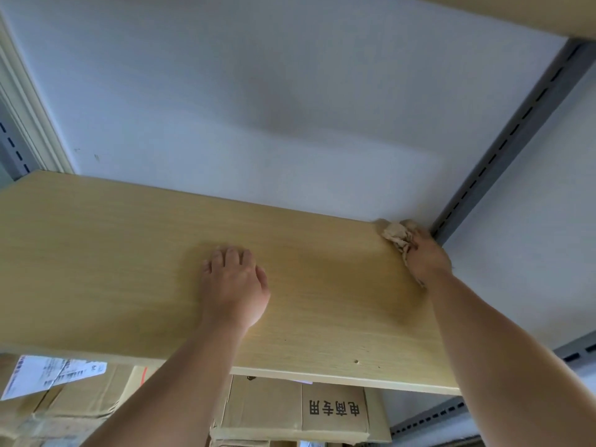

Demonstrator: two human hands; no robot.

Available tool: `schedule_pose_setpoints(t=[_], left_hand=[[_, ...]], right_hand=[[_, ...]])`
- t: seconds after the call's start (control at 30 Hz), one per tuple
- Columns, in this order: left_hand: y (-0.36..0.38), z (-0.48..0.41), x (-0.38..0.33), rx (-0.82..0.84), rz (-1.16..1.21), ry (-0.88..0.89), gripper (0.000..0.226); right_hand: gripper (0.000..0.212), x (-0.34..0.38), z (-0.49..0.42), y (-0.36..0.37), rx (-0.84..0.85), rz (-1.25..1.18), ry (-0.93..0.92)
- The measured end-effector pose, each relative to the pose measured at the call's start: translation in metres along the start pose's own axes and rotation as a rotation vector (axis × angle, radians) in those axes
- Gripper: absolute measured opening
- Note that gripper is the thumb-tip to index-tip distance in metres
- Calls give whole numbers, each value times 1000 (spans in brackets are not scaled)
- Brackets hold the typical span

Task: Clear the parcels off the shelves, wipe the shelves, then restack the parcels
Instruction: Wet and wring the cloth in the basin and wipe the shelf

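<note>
A: What is the right hand (pixel 425 253) doing?

B: It grips a crumpled beige cloth (pixel 398 237), pressing it onto the far right corner of the wooden shelf (pixel 129 259). The grey slotted upright (pixel 503 143) stands just beyond that hand, almost touching it.

A: And the left hand (pixel 235 285)?

B: It holds nothing. It rests palm down on the board, fingers loosely bent, well to the left of the cloth.

A: Where are the parcels?

B: Below both hands, under the board's front edge. A cardboard box (pixel 332 411) with printed characters sits beneath, and further left another box (pixel 80 401) carries a white shipping label (pixel 48 372).
</note>
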State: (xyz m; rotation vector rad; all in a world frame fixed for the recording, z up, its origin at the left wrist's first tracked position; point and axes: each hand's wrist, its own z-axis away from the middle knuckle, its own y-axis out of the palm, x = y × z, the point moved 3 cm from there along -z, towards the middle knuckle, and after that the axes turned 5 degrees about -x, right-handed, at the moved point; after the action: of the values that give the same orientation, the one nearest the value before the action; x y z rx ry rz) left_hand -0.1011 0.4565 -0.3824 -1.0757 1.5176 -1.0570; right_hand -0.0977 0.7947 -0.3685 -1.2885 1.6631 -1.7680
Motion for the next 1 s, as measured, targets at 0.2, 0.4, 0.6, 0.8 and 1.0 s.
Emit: schedule_pose_setpoints(t=[0.2, 0.4, 0.6, 0.8, 1.0], left_hand=[[-1, -1, 0, 6, 35, -5, 45], [-10, -6, 17, 81, 113, 98, 43], [-31, -13, 77, 80, 114, 232, 43], [-41, -25, 129, 32, 68, 177, 42], [-33, -27, 176, -28, 34, 99, 42]], right_hand=[[47, -23, 59, -12, 100, 13, -91], [46, 17, 162, -9, 61, -47, -230], [41, 112, 250, 23, -34, -127, -333], [40, 211, 252, 30, 110, -375, -362], [41, 207, 141, 35, -48, -234, -38]])
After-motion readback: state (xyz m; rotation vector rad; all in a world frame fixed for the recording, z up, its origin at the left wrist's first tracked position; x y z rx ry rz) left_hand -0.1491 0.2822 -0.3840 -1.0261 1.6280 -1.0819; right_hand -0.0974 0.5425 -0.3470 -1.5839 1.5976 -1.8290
